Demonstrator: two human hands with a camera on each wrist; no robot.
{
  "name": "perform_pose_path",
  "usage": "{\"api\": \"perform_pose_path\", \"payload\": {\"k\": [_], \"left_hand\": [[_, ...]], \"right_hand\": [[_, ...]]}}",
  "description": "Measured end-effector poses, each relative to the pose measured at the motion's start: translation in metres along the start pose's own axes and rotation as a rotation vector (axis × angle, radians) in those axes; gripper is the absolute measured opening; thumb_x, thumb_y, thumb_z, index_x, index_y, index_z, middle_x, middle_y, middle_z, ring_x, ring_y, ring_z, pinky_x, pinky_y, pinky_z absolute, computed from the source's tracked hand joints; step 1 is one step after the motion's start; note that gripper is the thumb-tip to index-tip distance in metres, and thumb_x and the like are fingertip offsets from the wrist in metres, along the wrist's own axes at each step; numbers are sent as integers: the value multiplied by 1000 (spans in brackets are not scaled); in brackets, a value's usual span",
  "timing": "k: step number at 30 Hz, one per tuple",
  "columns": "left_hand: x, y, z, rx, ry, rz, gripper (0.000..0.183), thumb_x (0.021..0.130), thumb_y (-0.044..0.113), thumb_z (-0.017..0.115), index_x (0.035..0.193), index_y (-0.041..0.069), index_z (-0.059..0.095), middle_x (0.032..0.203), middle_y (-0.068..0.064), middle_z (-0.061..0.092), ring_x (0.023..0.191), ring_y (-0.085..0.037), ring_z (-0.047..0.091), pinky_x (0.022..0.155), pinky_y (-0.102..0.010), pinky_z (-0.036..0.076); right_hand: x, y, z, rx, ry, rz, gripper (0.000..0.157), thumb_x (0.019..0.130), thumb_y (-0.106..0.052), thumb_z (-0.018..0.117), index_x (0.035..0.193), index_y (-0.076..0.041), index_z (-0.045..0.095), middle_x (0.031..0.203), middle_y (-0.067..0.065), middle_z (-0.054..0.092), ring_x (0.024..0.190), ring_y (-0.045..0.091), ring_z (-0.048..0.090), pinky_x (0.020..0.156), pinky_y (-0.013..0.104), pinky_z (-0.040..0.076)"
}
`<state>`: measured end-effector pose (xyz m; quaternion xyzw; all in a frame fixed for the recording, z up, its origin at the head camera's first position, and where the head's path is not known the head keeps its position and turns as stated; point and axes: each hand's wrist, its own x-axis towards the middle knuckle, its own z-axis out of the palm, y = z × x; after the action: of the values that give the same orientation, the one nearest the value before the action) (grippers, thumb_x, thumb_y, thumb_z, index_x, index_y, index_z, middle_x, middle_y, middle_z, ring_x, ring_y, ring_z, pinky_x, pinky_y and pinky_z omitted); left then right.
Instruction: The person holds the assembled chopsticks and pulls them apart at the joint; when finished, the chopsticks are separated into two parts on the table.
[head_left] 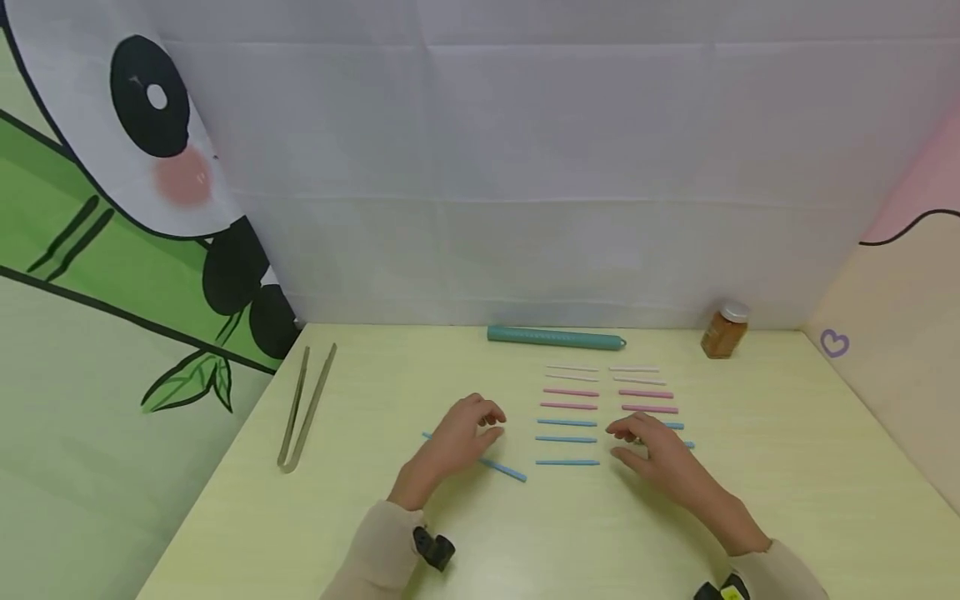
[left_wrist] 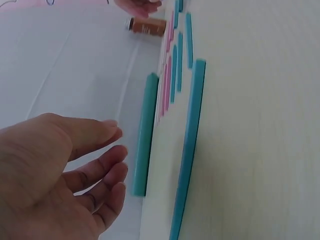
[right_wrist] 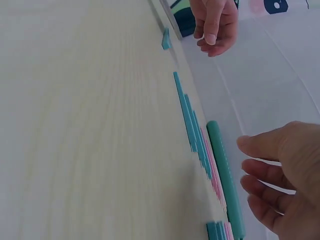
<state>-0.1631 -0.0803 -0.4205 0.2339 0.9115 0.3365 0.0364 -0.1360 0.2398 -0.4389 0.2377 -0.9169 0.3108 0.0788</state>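
My left hand (head_left: 459,433) hovers with loosely bent fingers over a loose, slanting blue stick (head_left: 504,471); nothing is in its grasp. In the left wrist view, that blue stick (left_wrist: 190,140) lies beyond the fingertips. My right hand (head_left: 660,458), also holding nothing, is above the right column of sticks and partly covers its blue sticks (head_left: 673,426). Beside it, the left column has three blue sticks (head_left: 567,439) nearest me, then pink sticks (head_left: 570,406) and thin pale sticks (head_left: 572,367) farther back. Pink sticks (head_left: 648,409) and pale sticks (head_left: 633,369) continue the right column.
A teal tube (head_left: 555,337) lies along the table's back edge, behind the sticks. At the back right stands a brown jar (head_left: 725,331) with a silvery lid. Long metal tongs (head_left: 309,408) lie at the left. A pale cloth backdrop (head_left: 525,183) rises behind the table.
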Motion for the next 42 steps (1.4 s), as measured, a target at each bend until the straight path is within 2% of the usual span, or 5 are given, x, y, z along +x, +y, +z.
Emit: {"api": "perform_pose_path", "payload": {"k": [7,15,28,38,42], "left_hand": [[-20,-49,-29,-43,24,-26,14,94,15,62,106,10,66,101,0,60,96,-19,58,86,-42,48],[-25,-77,-30,-51,-48,11,12,93,16,62,104,15,67,106,1,62,102,-21,57,90,-42,47],[-20,-79,-28,15,-131,65,4,85,17,72,89,17,70,89,4,57,83,-13,50,76,-28,44],[-22,-75,-30,2,-161,33,7,88,14,68,84,18,65,86,9,59,84,-8,55,78,-27,47],[-25,-67,-35,-39,-195,15,6,92,12,63,87,16,62,88,8,63,85,-6,58,76,-26,48]], "right_hand": [[18,-28,29,63,-43,-25,27,86,-11,70,112,-6,64,101,2,63,91,17,58,79,32,50],[30,-58,63,71,-110,-89,23,89,-17,68,110,-10,64,103,-1,63,94,16,58,81,30,50],[41,-84,84,-186,-185,-183,15,88,-28,68,97,-16,69,95,-6,62,85,11,50,78,29,45],[42,-90,86,-192,-161,-212,5,88,-13,65,92,-13,69,91,-4,62,84,12,52,78,30,45],[44,-91,81,-127,-129,-152,9,89,-10,62,93,-13,69,90,-5,66,84,11,56,77,29,47]]}}
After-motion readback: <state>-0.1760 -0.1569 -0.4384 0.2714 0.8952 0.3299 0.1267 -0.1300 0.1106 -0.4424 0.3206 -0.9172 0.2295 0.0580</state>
